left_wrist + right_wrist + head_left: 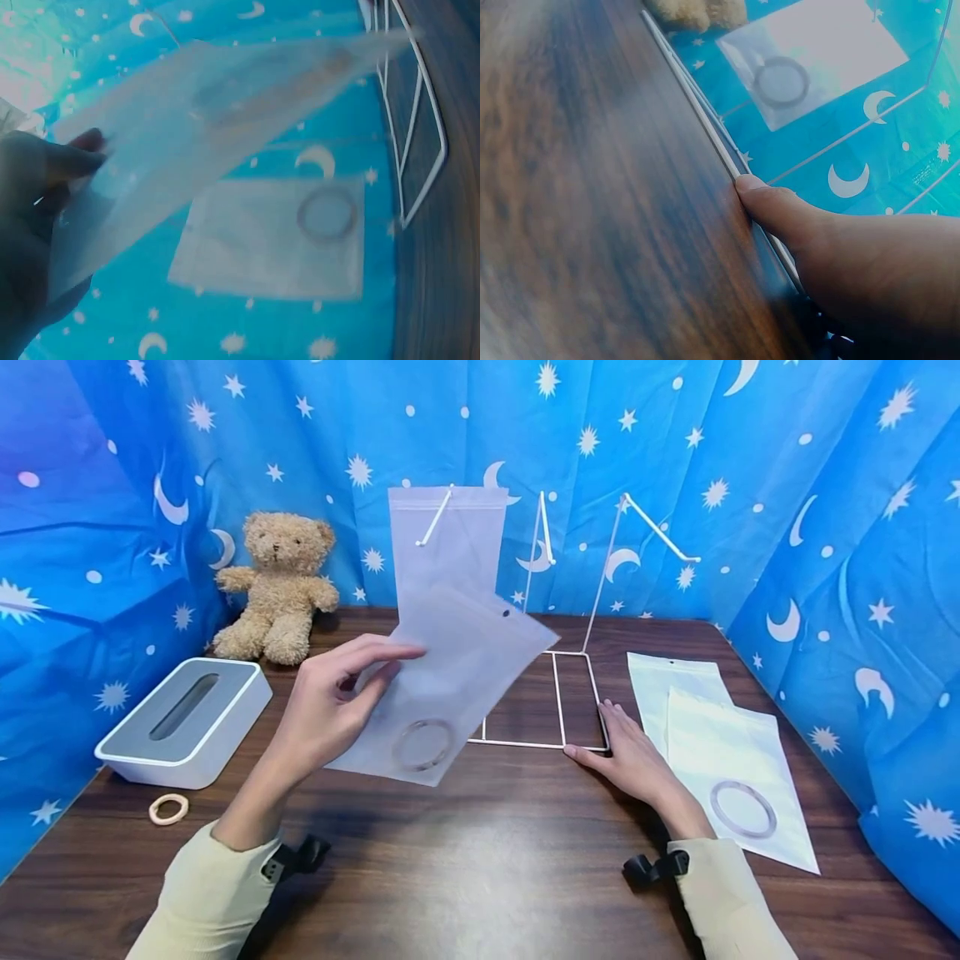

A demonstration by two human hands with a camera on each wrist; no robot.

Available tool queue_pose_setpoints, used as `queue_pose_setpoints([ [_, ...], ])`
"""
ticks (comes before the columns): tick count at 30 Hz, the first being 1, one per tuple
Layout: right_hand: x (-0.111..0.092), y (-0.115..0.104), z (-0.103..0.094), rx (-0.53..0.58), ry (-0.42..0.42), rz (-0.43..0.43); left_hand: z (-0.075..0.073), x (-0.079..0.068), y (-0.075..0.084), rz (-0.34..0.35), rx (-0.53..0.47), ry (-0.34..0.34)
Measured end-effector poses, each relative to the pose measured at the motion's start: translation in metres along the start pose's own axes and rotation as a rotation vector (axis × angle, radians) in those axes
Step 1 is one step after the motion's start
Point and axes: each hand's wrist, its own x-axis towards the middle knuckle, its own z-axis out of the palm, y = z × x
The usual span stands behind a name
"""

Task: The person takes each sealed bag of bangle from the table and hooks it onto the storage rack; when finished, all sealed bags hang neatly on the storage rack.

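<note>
My left hand [322,702] pinches the left edge of a translucent zip bag [468,668] between thumb and fingers. A ring [423,745] shows through that bag's lower part, and its punched hole is at the upper right. Behind it, another zip bag [448,539] hangs on the left hook of a white wire display rack [557,693]. In the left wrist view a ring [328,215] is visible in the hanging bag. My right hand [633,756] rests at the rack's front right base corner, its thumb [769,199] pressing the front rail and its fingers along the side rail.
On the right, two zip bags [705,718] overlap on the table, the upper holding a ring [742,810]. A tissue box [187,718] stands at left, with a loose wooden ring [168,809] before it. A teddy bear [277,585] sits behind. A starry curtain [660,435] surrounds the table.
</note>
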Motion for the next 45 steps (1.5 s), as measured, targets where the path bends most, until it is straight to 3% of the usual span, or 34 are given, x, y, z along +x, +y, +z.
queue_pose_setpoints([
  [2,0.000,0.000,0.001,-0.002,0.002,-0.007,0.005,0.005,0.007,-0.014,-0.106,0.001],
  [5,0.000,0.001,0.002,-0.003,0.001,-0.011,0.015,0.010,0.004,-0.048,-0.250,0.025],
  [11,-0.001,0.000,0.003,0.002,-0.004,0.003,0.037,0.021,-0.006,-0.144,-0.393,0.070],
  [17,-0.002,-0.002,0.003,-0.003,-0.009,0.015,0.047,0.028,-0.016,-0.206,-0.445,0.095],
  [24,-0.001,-0.002,0.002,-0.010,0.004,0.010,0.051,0.033,-0.023,-0.227,-0.500,0.087],
  [32,0.000,-0.002,0.001,-0.011,0.014,-0.006,0.058,0.035,-0.049,-0.245,-0.538,0.094],
  [45,-0.001,-0.002,0.000,-0.006,0.013,0.001,0.068,0.040,-0.055,-0.278,-0.566,0.118],
])
